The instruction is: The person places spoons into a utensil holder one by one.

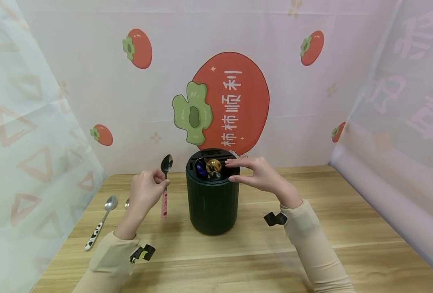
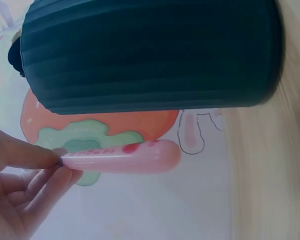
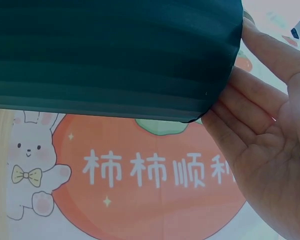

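While holding the pink-handled spoon [image 1: 164,201] pinched at the neck in the left grip [image 1: 146,187], note its place: bowl up, handle down, left of the ribbed green container [image 1: 213,207] and apart from it. Expect little weight. Judge the metal bowl and shank stiff, the glossy handle smooth enough to twist or slide under a light pinch, perhaps liable to chip if knocked. Take hold at the neck for a light, swinging carry, or around the thicker part of the handle for firmer control; keep off the polished bowl, likely the slickest part.

Read the right grip [image 1: 259,173] as released: fingers extended, thumb spread, tips at the right side of the container's rim, seemingly touching but not clasping. Mind that rim and the black slotted top [image 1: 210,154], with a gold spoon bowl [image 1: 213,165], a blue-violet one [image 1: 201,167] and a darker silver one [image 1: 214,176] crowded together. Cannot tell the depth below.

Watch the backdrop [image 1: 289,134] close behind the container; find freer room on the worktop [image 1: 216,268] in front and to the right. Keep the left forearm off the cow-patterned spoon [image 1: 98,227] lying at far left, and off another spoon [image 1: 127,203] mostly hidden behind the left wrist.
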### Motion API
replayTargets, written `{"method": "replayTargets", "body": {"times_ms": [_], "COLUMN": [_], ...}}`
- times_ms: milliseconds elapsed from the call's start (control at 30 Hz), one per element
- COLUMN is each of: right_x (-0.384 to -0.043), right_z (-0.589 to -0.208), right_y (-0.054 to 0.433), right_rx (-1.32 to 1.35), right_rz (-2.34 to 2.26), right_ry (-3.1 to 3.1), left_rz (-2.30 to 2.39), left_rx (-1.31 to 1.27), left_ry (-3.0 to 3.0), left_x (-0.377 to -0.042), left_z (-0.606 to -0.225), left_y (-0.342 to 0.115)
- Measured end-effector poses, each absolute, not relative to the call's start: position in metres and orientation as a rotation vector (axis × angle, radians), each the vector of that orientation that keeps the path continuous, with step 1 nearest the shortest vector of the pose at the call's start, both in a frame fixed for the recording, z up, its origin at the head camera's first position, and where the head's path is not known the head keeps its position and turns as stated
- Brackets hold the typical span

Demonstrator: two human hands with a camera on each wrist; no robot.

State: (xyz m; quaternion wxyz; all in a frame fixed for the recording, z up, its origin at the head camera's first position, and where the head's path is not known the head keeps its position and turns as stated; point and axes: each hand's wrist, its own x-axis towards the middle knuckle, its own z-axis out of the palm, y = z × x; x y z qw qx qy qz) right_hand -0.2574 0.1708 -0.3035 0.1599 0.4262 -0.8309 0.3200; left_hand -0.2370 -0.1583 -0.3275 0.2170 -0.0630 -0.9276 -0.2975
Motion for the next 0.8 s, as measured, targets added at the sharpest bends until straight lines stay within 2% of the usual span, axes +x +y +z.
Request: {"method": "replayTargets", "body": {"times_ms": [800], "right_x": [-0.258], "right_z": [-0.303], "right_y": [0.170], "right_rx": [1.225], "right_rz": [0.932], "right_ry": [-2.365], "left_rz": [-0.980], "left_rx": [-0.241], "left_ry": [-2.358], "left_x": [-0.230], "left_z": [-0.302], "left_y": [-0.141]}}
